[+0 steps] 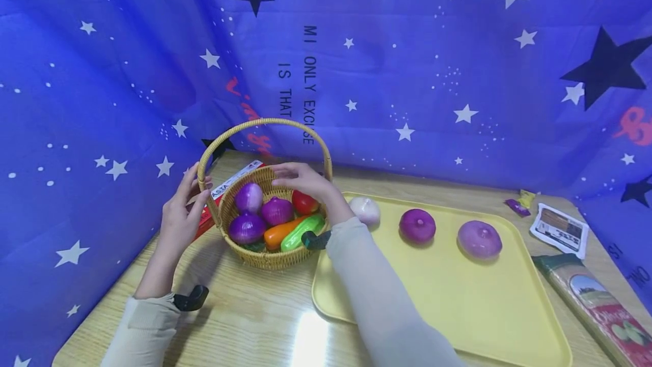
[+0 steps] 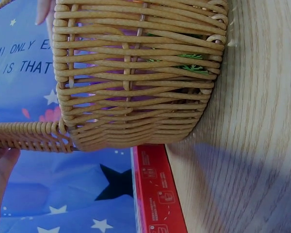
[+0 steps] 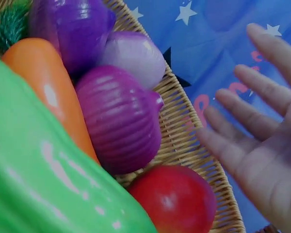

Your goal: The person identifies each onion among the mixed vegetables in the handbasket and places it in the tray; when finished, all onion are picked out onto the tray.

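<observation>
The left hand (image 1: 179,217) grips the woven basket's (image 1: 275,261) arched handle (image 1: 265,122); the right hand (image 1: 311,182), fingers (image 3: 264,91) outspread, hovers near a ribbed, glossy onion (image 3: 120,120).

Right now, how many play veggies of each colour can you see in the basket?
Purple onions: 3
Orange carrot: 1
Green vegetable: 1
Round red one: 1
Total in view in the basket: 6

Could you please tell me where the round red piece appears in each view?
Head: the round red piece lies below centre, slightly left.
Left wrist: not visible.
Right wrist: near the bottom, right of centre.
Shared landmark: the wicker basket, in all three.
</observation>
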`<state>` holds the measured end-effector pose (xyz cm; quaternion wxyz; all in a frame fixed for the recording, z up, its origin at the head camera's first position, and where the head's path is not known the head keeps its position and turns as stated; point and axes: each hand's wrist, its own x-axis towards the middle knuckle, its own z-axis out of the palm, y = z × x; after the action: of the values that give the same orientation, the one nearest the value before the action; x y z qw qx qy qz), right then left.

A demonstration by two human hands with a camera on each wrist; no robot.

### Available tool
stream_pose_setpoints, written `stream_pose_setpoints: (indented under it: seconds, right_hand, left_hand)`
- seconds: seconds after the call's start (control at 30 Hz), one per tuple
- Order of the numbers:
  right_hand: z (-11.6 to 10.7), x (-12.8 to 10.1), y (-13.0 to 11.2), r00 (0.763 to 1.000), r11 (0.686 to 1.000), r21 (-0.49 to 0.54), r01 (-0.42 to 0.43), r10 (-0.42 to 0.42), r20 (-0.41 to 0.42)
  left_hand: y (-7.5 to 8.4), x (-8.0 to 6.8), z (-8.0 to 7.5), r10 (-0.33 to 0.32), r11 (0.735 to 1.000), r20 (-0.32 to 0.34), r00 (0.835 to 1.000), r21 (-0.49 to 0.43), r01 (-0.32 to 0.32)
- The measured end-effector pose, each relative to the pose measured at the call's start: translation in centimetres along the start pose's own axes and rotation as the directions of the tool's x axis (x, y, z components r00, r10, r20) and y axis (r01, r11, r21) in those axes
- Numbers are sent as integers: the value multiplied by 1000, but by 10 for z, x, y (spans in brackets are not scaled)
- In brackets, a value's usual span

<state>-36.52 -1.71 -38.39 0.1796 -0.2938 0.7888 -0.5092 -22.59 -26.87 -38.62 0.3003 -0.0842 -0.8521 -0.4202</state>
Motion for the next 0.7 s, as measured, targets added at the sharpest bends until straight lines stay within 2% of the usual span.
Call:
stream_pose_setpoints:
  seconds: [0.27,0.47,0.7]
  right_hand:
    - [10,4,7,996,993,-112,-46,54,71]
    - [13,3,1,982,954,-295,-60,110,156]
    - [19,3,-2,964,939,-327,-109,180,197]
  left_hand:
    - [0,1,0,9,1000,-5,1000,3,-9]
    - [1,2,1,4,1000,-8,1000,16,-3]
    - [23,-1,-2,20,1000,-13,1000,-1,-20]
